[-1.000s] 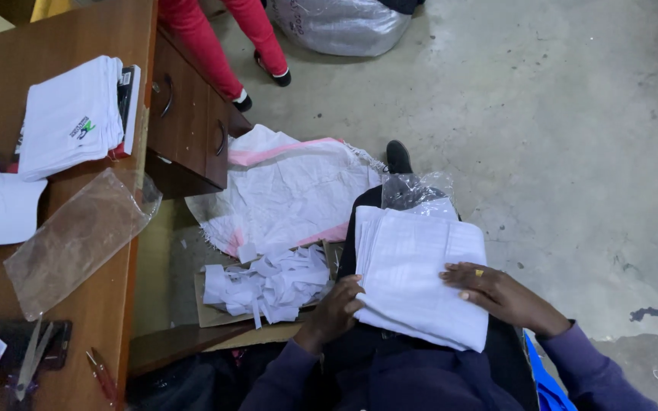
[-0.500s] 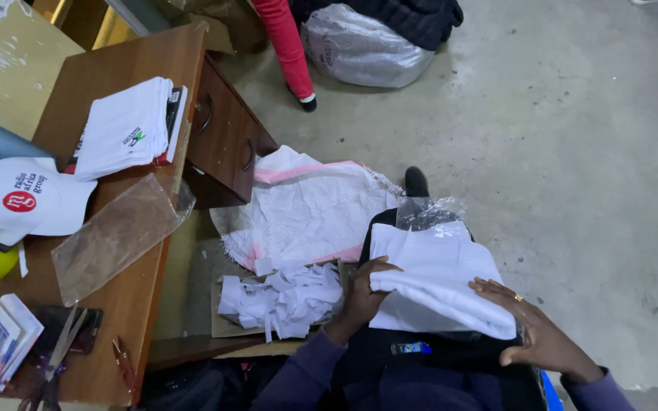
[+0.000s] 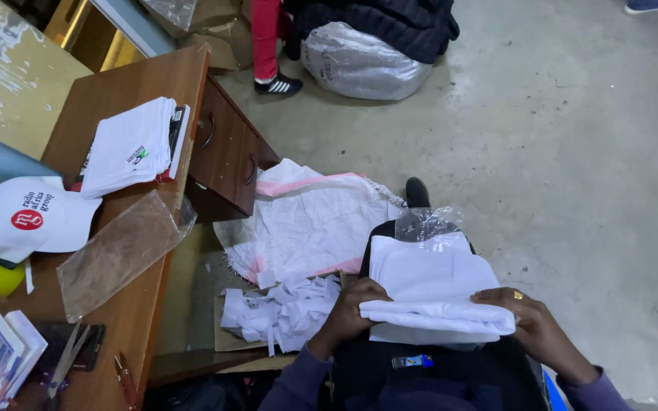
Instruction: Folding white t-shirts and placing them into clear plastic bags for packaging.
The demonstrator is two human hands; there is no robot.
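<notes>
On the seated person's lap lies a folded white garment (image 3: pixel 434 293), its near edge doubled over into a thick roll. The left hand (image 3: pixel 350 313) curls round that roll's left end, the right hand (image 3: pixel 536 326) presses down on its right end, so both hands are closed on the cloth, seemingly to keep the fold from springing open. A crumpled clear plastic bag (image 3: pixel 426 222) sits at the garment's far edge, by the knees. Just beside the left hand, a heap of white paper scraps (image 3: pixel 279 312) lies on cardboard, near a large white sack (image 3: pixel 310 224) spread on the floor. Further left, the wooden surface (image 3: pixel 135 80) carries a stack of folded white shirts (image 3: pixel 131 144), a white cap (image 3: pixel 32 219) and an empty clear sleeve (image 3: pixel 119 247). Beyond is bare concrete floor (image 3: pixel 573 137).
</notes>
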